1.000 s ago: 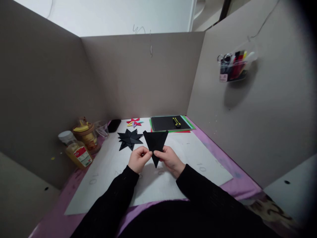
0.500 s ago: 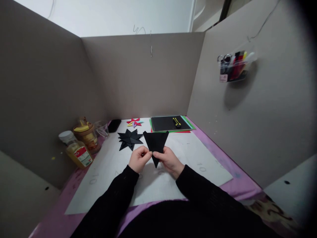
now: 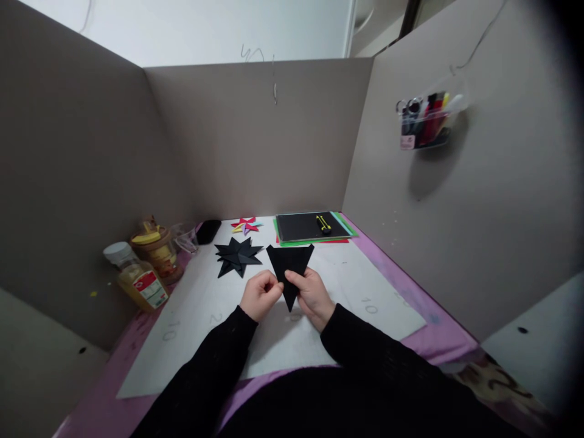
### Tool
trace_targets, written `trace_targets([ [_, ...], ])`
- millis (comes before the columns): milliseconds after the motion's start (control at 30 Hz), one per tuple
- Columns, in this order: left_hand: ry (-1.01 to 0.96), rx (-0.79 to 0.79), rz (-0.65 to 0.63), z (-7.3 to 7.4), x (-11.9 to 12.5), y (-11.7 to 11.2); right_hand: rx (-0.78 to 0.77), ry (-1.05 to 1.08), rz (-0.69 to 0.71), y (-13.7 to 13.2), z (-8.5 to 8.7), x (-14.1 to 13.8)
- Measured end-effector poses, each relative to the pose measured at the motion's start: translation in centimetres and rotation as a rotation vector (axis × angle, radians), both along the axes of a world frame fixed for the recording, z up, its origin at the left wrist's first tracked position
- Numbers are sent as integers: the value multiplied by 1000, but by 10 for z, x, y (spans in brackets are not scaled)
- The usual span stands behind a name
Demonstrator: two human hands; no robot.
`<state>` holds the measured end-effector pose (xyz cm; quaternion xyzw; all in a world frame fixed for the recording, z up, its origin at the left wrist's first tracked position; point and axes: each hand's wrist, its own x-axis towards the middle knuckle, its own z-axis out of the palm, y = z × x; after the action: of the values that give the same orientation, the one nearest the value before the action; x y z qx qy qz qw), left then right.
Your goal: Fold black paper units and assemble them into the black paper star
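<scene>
A piece of black paper (image 3: pixel 290 260), folded to a triangle with its tip toward me, is held up over the white board (image 3: pixel 191 347). My right hand (image 3: pixel 314 296) grips it from the right, thumb lying across its front and the other fingers behind. On the left edge, the curled fingers and thumb of my left hand (image 3: pixel 261 295) pinch the paper near the tip. Left of the folded paper lies a black many-pointed paper star (image 3: pixel 238 256). Beyond that star rests a small multicoloured paper star (image 3: pixel 246 225).
At the back, a cutter (image 3: pixel 323 224) lies on a stack of coloured paper (image 3: pixel 296 227). A phone (image 3: pixel 208 232), a clear cup (image 3: pixel 185 238), a lidded jar (image 3: pixel 157 249) and a bottle (image 3: pixel 141 283) stand or lie left. A tool holder (image 3: pixel 424 125) hangs on the right panel.
My right thumb has moved up and inward across the paper's front. The left hand still pinches the left edge. The whole view has shifted slightly.
</scene>
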<state>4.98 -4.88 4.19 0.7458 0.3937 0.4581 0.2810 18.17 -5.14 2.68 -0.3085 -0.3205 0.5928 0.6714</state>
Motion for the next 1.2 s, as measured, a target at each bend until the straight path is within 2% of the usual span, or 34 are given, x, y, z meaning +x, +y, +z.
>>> trace_targets([
  [233, 26, -1, -25, -4, 2, 0, -80, 56, -29, 3, -2, 0],
  [500, 1, -83, -36, -7, 0, 1, -23, 24, -62, 5, -1, 3],
  [733, -77, -88, 38, -7, -1, 4, -92, -33, 151, 5, -6, 2],
  [867, -85, -76, 50, -7, -3, 4, -80, -29, 175, 2, -5, 1],
  [1033, -94, -68, 94, -7, -5, 7, -121, -79, 273, 2, -7, 1],
  [1200, -109, -86, 104, -7, -6, 8, -113, -157, 260, 2, -8, 1],
])
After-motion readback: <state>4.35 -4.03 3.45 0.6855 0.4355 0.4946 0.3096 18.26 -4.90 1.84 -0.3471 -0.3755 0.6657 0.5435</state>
